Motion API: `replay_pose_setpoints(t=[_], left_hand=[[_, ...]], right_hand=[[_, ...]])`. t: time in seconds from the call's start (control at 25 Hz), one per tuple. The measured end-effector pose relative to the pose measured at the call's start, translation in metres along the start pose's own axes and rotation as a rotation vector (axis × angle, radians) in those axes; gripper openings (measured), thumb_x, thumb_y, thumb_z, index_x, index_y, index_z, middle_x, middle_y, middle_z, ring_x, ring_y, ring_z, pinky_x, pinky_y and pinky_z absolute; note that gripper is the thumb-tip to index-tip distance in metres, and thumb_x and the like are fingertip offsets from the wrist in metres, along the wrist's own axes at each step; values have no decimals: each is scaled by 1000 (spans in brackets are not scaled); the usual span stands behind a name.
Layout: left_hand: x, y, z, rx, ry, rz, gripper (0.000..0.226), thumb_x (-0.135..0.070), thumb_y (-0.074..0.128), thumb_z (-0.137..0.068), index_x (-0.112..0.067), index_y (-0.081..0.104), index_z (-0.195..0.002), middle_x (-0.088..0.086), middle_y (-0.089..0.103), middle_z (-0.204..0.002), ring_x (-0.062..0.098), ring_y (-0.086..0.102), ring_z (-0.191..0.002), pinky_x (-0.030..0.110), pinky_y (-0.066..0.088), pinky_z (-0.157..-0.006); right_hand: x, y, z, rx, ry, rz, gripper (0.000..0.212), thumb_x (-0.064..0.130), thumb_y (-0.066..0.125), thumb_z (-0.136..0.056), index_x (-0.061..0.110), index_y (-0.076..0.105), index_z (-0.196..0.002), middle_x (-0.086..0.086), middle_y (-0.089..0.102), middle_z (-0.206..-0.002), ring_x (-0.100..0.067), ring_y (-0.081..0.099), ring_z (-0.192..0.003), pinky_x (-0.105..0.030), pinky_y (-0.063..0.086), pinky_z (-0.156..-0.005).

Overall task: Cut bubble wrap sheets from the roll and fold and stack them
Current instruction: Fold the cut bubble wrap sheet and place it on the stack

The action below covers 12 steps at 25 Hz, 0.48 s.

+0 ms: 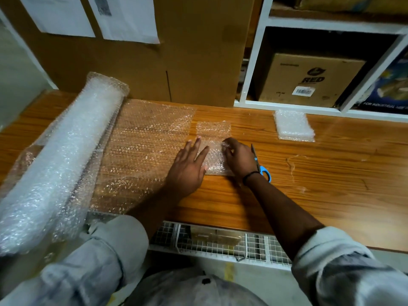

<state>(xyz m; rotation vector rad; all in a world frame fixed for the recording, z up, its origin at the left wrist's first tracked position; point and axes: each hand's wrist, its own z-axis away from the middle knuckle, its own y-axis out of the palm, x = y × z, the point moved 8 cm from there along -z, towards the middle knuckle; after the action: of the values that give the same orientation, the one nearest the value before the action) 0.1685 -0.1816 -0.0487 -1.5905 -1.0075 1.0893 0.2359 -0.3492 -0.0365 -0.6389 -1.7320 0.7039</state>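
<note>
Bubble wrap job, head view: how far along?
Done: a small stack of folded sheets sits at the far right of the table. In hand: a cut sheet is being folded, left hand pressing it flat, right hand pinching its edge; scissors lie beside the right wrist. Left: the roll is thick, with an unrolled length spread uncut, so likely many sheets to go.

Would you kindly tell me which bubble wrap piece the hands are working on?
The small piece in the middle, pressed by the left hand and pinched by the right hand; the folded stack lies untouched near the shelf.
</note>
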Motion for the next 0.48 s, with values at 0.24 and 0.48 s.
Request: replay_pose_setpoints(t=[0.24, 0.48], left_hand=[[16, 26, -26, 148, 56, -79, 70, -55, 8, -100, -27, 14, -165, 6, -4, -172, 35, -7, -158, 52, 3, -128], [28, 44, -47, 239, 113, -113, 88, -62, -7, -88, -21, 1, -165, 9, -12, -171, 36, -16, -156, 51, -11, -125]], right_hand=[[-14, 20, -25, 13, 35, 41, 25, 24, 62, -99, 17, 70, -123, -12, 76, -114, -34, 70, -104, -40, 55, -82], [-3, 14, -16, -189, 43, 317, 37, 18, 64, -96, 11, 63, -132, -17, 64, -131, -41, 59, -116, -48, 46, -95]])
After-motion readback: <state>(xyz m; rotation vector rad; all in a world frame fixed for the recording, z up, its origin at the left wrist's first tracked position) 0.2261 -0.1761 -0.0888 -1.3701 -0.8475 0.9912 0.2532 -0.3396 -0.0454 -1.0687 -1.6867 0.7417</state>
